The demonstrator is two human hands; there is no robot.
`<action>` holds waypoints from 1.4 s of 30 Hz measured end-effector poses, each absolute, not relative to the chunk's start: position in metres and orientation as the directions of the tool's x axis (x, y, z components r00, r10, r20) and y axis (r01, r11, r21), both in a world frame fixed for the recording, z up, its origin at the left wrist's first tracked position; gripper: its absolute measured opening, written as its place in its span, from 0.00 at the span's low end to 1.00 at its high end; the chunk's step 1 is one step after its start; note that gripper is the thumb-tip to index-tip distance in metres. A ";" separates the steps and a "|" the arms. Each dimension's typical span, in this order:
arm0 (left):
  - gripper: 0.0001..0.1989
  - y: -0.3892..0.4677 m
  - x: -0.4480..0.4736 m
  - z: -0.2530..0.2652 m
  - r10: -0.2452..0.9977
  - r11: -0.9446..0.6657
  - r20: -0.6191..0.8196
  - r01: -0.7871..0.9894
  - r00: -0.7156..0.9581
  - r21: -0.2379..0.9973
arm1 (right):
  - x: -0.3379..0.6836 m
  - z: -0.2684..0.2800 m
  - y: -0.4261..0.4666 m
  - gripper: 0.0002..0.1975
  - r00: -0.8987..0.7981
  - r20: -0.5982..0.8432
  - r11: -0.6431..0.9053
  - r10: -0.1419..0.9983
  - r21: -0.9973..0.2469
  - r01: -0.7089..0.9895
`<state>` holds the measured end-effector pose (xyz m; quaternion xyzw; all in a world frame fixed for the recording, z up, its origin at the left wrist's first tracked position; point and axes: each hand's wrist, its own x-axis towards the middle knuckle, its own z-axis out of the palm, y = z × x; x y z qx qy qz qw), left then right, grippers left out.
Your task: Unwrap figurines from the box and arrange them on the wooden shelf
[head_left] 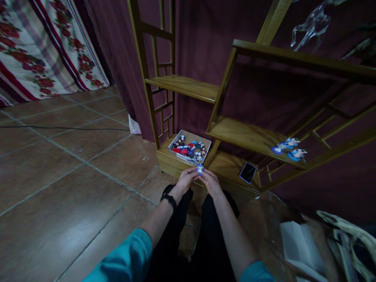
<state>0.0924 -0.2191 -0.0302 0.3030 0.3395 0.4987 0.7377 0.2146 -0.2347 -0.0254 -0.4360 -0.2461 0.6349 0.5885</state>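
Between the fingertips of my left hand [187, 178] and my right hand [210, 181] is a small blue and white figurine [200, 169], held upright. Both hands are closed on it, in front of the bottom shelf. Just beyond them an open cardboard box [208, 145] holds many small figurines [189, 149] in red, black, white and blue, lying jumbled. On the right-hand middle shelf [243, 133] several blue and white figurines [289, 147] stand near its right end.
A phone [248, 172] lies on the bottom shelf to the right. A clear glass animal ornament [313, 24] stands on the upper shelf. Wooden uprights [143, 74] frame the shelves. A cable [64, 127] crosses the tiled floor, and a white box-like object [301, 244] sits at lower right.
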 end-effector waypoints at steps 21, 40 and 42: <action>0.19 -0.219 0.087 -0.030 0.987 0.143 -0.085 -0.517 0.134 0.844 | 0.217 -0.020 -0.236 0.15 0.137 -0.120 -0.084 0.983 -0.965 -0.247; 0.14 -0.226 0.073 -0.017 0.921 0.241 -0.108 -0.329 0.373 0.913 | 0.242 -0.018 -0.245 0.10 -0.060 -0.005 -0.003 0.998 -0.999 0.037; 0.13 -0.226 0.073 -0.016 0.912 0.239 -0.107 -0.301 0.396 0.923 | 0.244 -0.015 -0.248 0.10 -0.084 -0.012 -0.007 0.996 -0.998 0.057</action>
